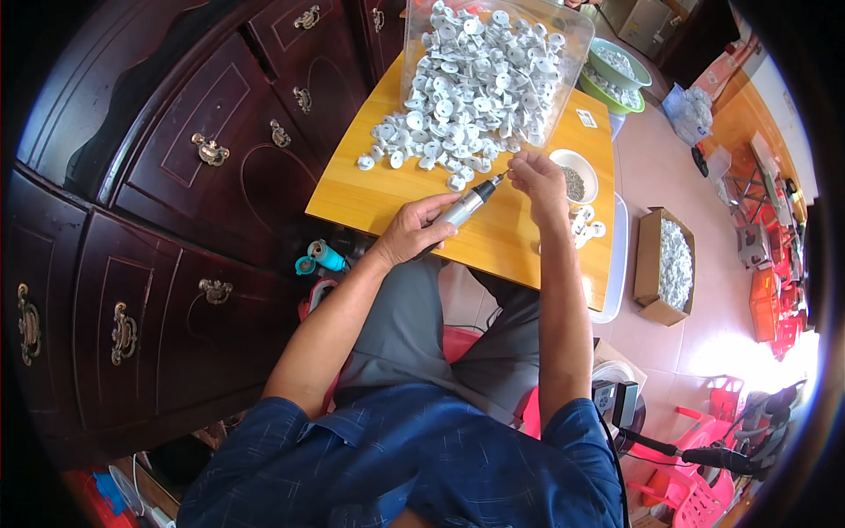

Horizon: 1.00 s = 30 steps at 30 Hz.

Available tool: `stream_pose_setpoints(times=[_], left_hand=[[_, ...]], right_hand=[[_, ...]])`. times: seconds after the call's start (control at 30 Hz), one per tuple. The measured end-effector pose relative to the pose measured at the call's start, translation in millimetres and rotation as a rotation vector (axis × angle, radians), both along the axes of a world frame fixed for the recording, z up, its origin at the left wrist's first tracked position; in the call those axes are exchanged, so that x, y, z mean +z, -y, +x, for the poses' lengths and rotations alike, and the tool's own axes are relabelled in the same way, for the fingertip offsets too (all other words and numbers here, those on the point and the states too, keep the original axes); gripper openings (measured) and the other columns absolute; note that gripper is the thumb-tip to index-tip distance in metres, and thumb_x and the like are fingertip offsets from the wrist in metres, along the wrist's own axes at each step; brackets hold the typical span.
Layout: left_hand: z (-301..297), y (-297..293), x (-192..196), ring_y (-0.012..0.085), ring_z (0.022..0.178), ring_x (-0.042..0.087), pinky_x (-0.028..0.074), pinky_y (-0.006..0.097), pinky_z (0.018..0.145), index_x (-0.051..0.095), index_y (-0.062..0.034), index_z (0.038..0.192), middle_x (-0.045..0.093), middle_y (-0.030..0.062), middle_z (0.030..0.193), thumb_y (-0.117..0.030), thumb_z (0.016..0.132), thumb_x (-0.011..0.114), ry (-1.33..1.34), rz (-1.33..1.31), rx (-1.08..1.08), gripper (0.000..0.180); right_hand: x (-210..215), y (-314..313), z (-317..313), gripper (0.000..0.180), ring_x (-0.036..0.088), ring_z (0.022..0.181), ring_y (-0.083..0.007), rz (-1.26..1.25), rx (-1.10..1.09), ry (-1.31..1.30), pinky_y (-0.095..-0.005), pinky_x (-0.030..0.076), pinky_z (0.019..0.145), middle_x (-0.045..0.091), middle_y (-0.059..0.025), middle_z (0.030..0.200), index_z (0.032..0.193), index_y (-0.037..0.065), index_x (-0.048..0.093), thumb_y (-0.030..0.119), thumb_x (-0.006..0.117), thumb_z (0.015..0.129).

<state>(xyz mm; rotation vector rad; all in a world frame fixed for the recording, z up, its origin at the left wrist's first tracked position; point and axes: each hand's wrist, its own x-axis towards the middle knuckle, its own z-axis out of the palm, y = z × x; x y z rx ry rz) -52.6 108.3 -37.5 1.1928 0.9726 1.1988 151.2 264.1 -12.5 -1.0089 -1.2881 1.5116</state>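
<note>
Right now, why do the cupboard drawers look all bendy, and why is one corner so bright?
In the head view the fisheye lens curves the dark wooden cabinet toward the black rim; sunlight washes out the floor at lower right; the hands, the silver electric screwdriver and the white plastic parts stay sharp.

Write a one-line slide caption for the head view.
Left hand grips a silver electric screwdriver, right hand pinches a small part beside a heap of white plastic pieces on a yellow table.
</note>
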Motion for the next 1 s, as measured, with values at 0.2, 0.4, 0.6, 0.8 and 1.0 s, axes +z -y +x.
stream_pose_setpoints(times=[0.2,0.4,0.6,0.8,1.0], left_hand=[[2,1,0,0.0048,0.072,0.054,0.048,0.021,0.064,0.047,-0.0005,0.142,0.063,0.0016,0.091,-0.009,0.091,0.064,0.018,0.017,0.016,0.054],[1,1,-1,0.0048,0.071,0.054,0.048,0.022,0.063,0.048,0.0002,0.141,0.064,0.0017,0.089,-0.009,0.091,0.064,0.02,0.013,0.01,0.053],[1,0,0,0.0046,0.071,0.054,0.048,0.021,0.063,0.048,0.0004,0.141,0.064,0.0014,0.089,-0.009,0.091,0.064,0.024,0.004,0.01,0.053],[1,0,0,0.0046,0.072,0.054,0.048,0.022,0.063,0.048,0.0001,0.141,0.064,0.0018,0.09,-0.01,0.091,0.064,0.023,0.001,0.011,0.053],[-1,0,-4,0.0092,0.085,0.061,0.05,0.024,0.069,0.045,-0.0017,0.144,0.065,0.0069,0.105,-0.021,0.092,0.063,-0.025,-0.001,0.028,0.059]], right_hand=[[-15,-1,0,0.01,0.063,0.081,-0.0109,-0.181,0.071,-0.203,-0.0227,0.053,0.073,0.065,-0.0004,0.091,0.102,0.005,0.065,0.007,0.066,0.091],[-13,-2,2,0.01,0.064,0.079,-0.0118,-0.21,0.084,-0.2,-0.023,0.054,0.072,0.066,-0.001,0.089,0.098,0.006,0.065,0.004,0.067,0.089],[-14,-4,3,0.01,0.065,0.078,-0.0126,-0.215,0.11,-0.197,-0.0237,0.054,0.072,0.067,-0.0016,0.088,0.097,0.007,0.066,0.003,0.067,0.088],[-10,-9,9,0.019,0.064,0.084,-0.0125,-0.227,0.204,-0.143,-0.0262,0.054,0.076,0.066,-0.0018,0.094,0.108,0.007,0.062,0.007,0.068,0.089],[-4,-7,0,0.036,0.062,0.088,-0.0138,-0.281,0.166,-0.184,-0.0273,0.052,0.082,0.066,-0.0035,0.103,0.126,0.006,0.056,0.017,0.066,0.094]])
